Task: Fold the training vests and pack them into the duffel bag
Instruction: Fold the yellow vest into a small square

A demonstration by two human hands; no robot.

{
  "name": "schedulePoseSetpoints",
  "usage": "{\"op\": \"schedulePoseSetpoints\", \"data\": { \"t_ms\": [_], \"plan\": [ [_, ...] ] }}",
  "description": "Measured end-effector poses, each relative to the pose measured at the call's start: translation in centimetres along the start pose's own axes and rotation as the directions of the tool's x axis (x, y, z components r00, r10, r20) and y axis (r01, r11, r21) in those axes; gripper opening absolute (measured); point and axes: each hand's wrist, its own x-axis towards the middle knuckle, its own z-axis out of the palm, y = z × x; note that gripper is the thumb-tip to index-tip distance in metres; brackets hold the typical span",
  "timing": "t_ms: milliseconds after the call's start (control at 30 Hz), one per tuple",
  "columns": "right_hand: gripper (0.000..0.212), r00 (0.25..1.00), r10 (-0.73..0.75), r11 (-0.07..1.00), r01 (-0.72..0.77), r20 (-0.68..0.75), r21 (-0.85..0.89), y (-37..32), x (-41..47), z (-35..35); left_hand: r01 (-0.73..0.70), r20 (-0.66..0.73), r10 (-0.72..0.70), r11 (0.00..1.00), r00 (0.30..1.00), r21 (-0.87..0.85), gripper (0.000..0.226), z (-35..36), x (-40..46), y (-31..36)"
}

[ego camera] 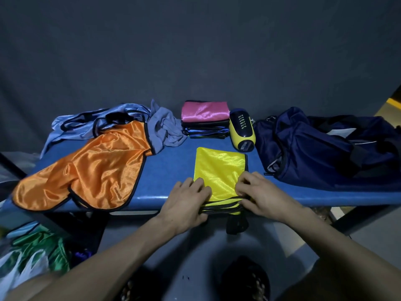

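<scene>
A yellow vest (219,168) with black trim lies folded into a narrow strip on the blue table (171,161), its near end at the table's front edge. My left hand (186,203) grips that near end from the left, and my right hand (260,194) pinches it from the right. An orange vest (91,170) lies spread out unfolded at the left. Behind it sit crumpled light-blue vests (130,118). A stack of folded vests (205,120), pink on top, stands at the back centre. The navy duffel bag (325,148) lies open at the right.
A yellow and black cylindrical object (242,131) lies between the folded stack and the duffel bag. Green and white cloth (32,255) sits low at the left below the table. A dark backdrop hangs behind the table.
</scene>
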Motion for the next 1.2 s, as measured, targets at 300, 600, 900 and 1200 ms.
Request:
{"op": "schedulePoseSetpoints", "data": {
  "t_ms": [300,600,900,1200],
  "plan": [
    [0.032,0.988,-0.062,0.968,0.093,0.138,-0.231,-0.7,-2.0,0.5,0.028,-0.034,-0.033,0.99,0.999,-0.138,0.031,0.0,-0.1,-0.1],
    [0.011,0.957,-0.284,0.826,0.212,-0.061,-0.523,-1.2,-1.8,1.2,0.007,-0.166,-0.042,0.978,0.985,-0.207,0.045,-0.1,-0.9,-0.3],
    [0.058,0.953,-0.299,0.752,0.271,0.056,-0.601,-0.8,-2.2,1.4,-0.111,-0.197,0.093,0.991,0.976,-0.08,0.018,0.3,-1.3,-0.6],
    [0.062,0.95,-0.263,0.66,0.302,0.166,-0.688,-0.9,-1.6,1.7,-0.287,0.001,0.287,0.955,0.958,0.079,0.045,-0.4,-2.3,-1.7]
  ]
}}
